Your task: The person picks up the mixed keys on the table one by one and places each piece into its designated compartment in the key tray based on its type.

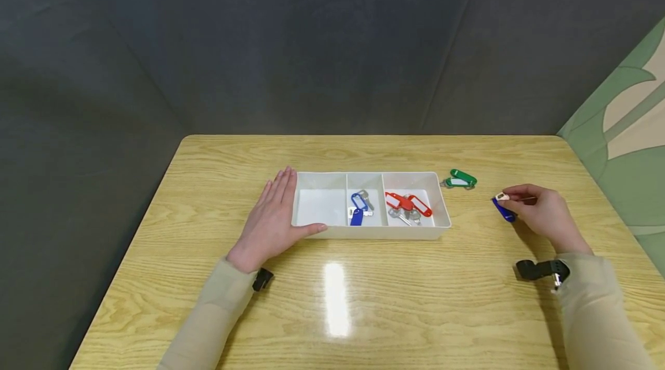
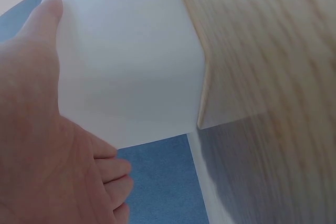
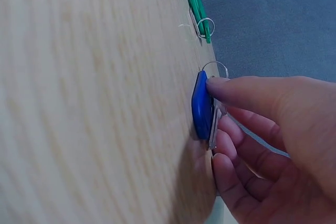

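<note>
My left hand (image 1: 270, 214) rests against the left end of a white three-compartment tray (image 1: 374, 233), its fingers straight along the end wall and the thumb along the front. The left wrist view shows that palm beside the smooth tray wall (image 2: 131, 61). To the right of the tray, my right hand (image 1: 545, 211) pinches a key with a blue key tag (image 1: 505, 212) low over the table. In the right wrist view the thumb lies at the upper part of the blue tag (image 3: 201, 106), with the metal key (image 3: 213, 129) beside it; some fingertips are hidden.
Blue-tagged keys (image 1: 356, 217) lie in the tray's middle compartment and red-tagged keys (image 1: 405, 202) in the right one. Two green key tags (image 1: 462, 178) lie just beyond the tray's right end. A dark partition (image 1: 312, 47) stands behind the wooden table (image 1: 415, 301).
</note>
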Demonstrator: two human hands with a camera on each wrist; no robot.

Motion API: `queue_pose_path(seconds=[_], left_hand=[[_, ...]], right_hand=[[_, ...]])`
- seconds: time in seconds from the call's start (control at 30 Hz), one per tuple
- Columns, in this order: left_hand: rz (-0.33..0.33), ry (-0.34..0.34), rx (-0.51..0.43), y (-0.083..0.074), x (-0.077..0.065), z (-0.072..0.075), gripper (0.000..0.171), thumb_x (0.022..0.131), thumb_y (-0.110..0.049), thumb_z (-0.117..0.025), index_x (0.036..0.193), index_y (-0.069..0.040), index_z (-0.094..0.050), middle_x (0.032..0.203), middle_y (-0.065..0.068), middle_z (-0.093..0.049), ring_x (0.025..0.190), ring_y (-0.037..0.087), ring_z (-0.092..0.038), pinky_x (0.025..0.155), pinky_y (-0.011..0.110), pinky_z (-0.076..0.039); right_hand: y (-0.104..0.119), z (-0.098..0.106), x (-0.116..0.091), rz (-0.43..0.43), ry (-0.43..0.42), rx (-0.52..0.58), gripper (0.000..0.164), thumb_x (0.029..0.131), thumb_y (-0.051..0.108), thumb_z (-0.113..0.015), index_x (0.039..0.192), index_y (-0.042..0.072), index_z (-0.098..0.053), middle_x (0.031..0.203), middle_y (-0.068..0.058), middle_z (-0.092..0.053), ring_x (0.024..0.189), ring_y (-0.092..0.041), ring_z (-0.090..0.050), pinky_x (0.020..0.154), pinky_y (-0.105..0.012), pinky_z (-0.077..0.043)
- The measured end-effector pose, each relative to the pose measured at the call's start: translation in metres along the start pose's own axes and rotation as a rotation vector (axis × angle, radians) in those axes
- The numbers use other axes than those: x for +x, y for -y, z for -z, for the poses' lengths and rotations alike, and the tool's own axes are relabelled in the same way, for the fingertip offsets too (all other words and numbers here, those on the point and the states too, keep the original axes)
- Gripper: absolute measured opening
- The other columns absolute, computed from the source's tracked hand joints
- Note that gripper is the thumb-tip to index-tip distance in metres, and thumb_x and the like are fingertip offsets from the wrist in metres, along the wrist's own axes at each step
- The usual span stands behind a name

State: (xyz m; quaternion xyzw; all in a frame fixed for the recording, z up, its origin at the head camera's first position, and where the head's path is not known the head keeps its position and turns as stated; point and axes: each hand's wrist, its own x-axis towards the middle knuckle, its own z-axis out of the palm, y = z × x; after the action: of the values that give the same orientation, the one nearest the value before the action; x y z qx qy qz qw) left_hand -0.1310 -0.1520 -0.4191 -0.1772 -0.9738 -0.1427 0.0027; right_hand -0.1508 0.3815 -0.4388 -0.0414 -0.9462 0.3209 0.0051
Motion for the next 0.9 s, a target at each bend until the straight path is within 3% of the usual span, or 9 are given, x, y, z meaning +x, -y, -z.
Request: queue_pose_path(seconds=[0.27, 0.6, 0.9], left_hand=[[0.008, 0.005, -0.001, -0.0004, -0.0008, 0.0007, 0.127, 0.081, -0.091, -0.043, 0.162, -0.002, -0.001, 0.169, 0.014, 0.001, 0.154, 0.025, 0.002, 0.123, 0.036, 0.001], [0.005, -0.002, -0.005, -0.0004, -0.0008, -0.0014, 0.127, 0.081, -0.091, -0.041, 0.162, -0.002, -0.002, 0.169, 0.014, 0.000, 0.154, 0.025, 0.001, 0.123, 0.036, 0.001], [0.009, 0.004, -0.009, -0.0007, -0.0001, 0.0005, 0.127, 0.081, -0.091, -0.041, 0.163, -0.003, -0.001, 0.169, 0.013, 0.000, 0.154, 0.024, 0.002, 0.123, 0.035, 0.002]], right_hand=[[-0.0011, -0.0004, 0.0003, 0.002, -0.005, 0.010, 0.040, 0.100, 0.029, -0.069, 0.120, -0.006, -0.067, 0.111, -0.025, -0.067, 0.078, -0.009, -0.058, 0.059, -0.015, -0.050], [-0.0016, 0.0021, -0.0008, -0.066, 0.037, 0.021, 0.052, 0.100, 0.040, -0.066, 0.127, -0.004, -0.066, 0.118, -0.027, -0.066, 0.082, -0.012, -0.060, 0.060, -0.017, -0.052], [-0.0004, 0.0019, 0.0003, -0.058, 0.018, 0.031, 0.049, 0.099, 0.039, -0.068, 0.124, -0.003, -0.067, 0.115, -0.024, -0.067, 0.080, -0.010, -0.059, 0.059, -0.017, -0.051]])
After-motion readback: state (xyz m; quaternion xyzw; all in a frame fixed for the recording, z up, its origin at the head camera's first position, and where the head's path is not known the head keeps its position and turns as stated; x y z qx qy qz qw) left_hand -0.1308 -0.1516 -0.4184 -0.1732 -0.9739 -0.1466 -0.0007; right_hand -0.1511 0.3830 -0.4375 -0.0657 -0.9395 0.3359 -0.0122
